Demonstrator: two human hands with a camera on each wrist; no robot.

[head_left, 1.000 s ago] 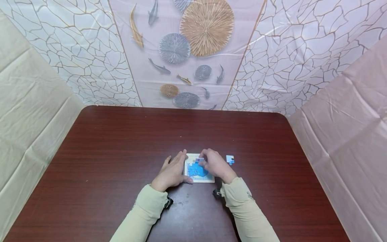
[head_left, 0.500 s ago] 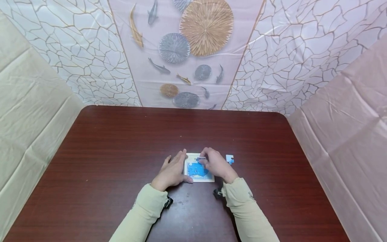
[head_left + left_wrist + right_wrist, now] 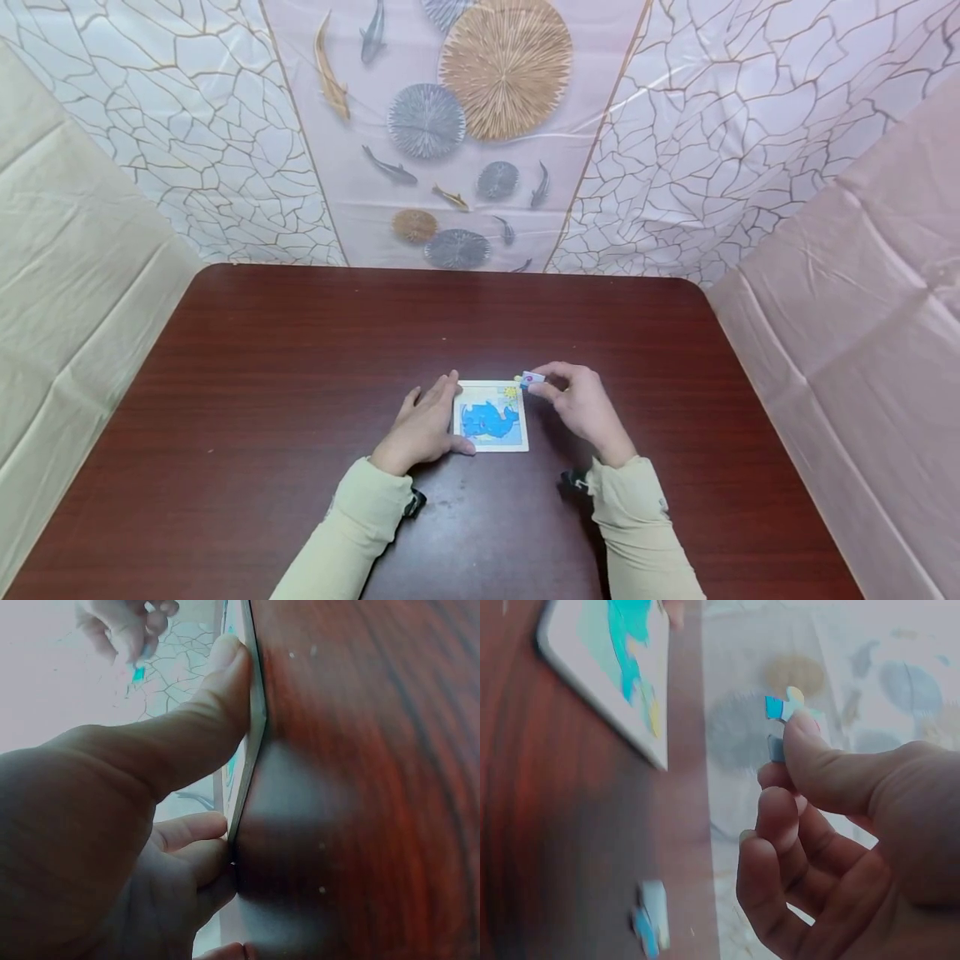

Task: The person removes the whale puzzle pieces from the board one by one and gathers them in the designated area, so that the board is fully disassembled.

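Note:
A small square jigsaw puzzle tray (image 3: 504, 448) with a pale frame lies on the table, showing a blue whale (image 3: 491, 421) and a yellow sun at its far right corner. My left hand (image 3: 426, 433) rests along the tray's left side with fingers extended, and its thumb (image 3: 221, 682) presses on the near edge. Just beyond the tray's far right corner, my right hand (image 3: 588, 407) pinches a puzzle piece (image 3: 532, 380) with blue, white and yellow on it between thumb and fingertips, raised above the table. A second loose piece (image 3: 652, 919) lies on the table, hidden in the head view behind the right hand.
The dark reddish-brown wooden table (image 3: 300, 350) extends around the tray on all sides. Behind it hangs a patterned cloth (image 3: 457, 192) with fish and round motifs; pale cloth panels (image 3: 847, 317) stand at both sides. Each wrist wears a black strap.
My right hand has lifted away from the tray's upper part and moved right with the pinched piece, uncovering the sun and covering the loose piece. The left hand has stayed in place.

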